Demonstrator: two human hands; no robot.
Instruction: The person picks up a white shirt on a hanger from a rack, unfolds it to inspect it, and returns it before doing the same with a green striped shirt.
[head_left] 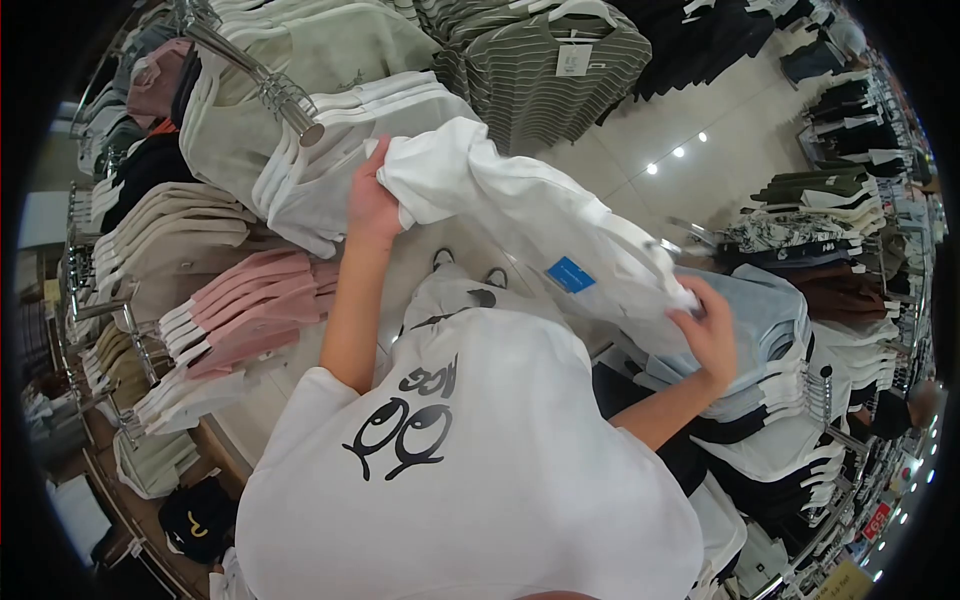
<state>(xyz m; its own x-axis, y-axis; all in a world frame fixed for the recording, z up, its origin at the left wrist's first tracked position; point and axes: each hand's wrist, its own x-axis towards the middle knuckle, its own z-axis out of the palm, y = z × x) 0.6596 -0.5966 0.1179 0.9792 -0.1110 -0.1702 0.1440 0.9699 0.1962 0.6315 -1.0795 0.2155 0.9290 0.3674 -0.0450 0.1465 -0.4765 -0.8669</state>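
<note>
A white shirt (535, 195) is stretched out in the air in front of my body, slanting down from left to right. My left hand (375, 198) grips one end of it, the cloth bunched beside the fingers. At the other end, my right hand (708, 325) is closed on the shirt's edge, thumb and fingers pinching the fabric. A blue tag (571, 275) shows on the shirt between the hands, its print too small to read. Part of the shirt's underside is hidden.
Striped green shirts (545, 70) hang ahead, by a metal rack arm (265, 80). Pink shirts (255, 300) hang at left, light-blue garments (765, 310) at right near my right hand. A dark cap (197, 520) lies low left. Tiled floor (690, 150) shows beyond.
</note>
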